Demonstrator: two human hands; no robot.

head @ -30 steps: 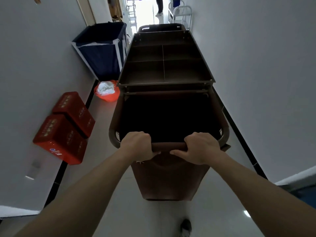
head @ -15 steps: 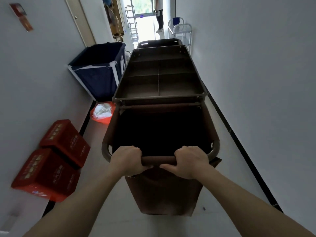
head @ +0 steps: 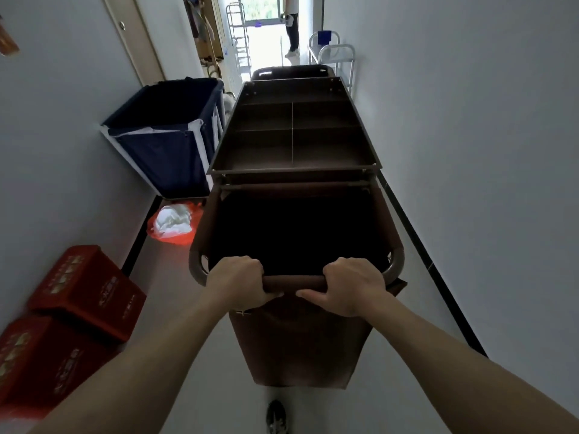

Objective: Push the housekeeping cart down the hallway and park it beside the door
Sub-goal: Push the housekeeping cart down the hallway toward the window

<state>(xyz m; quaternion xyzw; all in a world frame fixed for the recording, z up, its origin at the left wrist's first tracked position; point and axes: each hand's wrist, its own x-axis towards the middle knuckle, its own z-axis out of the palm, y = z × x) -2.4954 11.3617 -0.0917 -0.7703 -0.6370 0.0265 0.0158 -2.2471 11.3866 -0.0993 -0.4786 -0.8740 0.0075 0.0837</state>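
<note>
Head view | left grip [head: 238, 281] curled round cart handle [head: 294, 280] | right grip [head: 354, 285] likewise

Both forearms bare, no sleeves in view; one dark shoe [head: 276, 416] with lighter markings

A narrow hallway runs between pale walls [head: 470, 120] with black baseboards [head: 419, 245] over a light floor [head: 175, 277]. Along the left wall stand a navy laundry bin [head: 163, 148] and red boxes [head: 84, 292]. Bright daylight floods a far doorway [head: 263, 32], near a white metal trolley [head: 338, 57].
</note>
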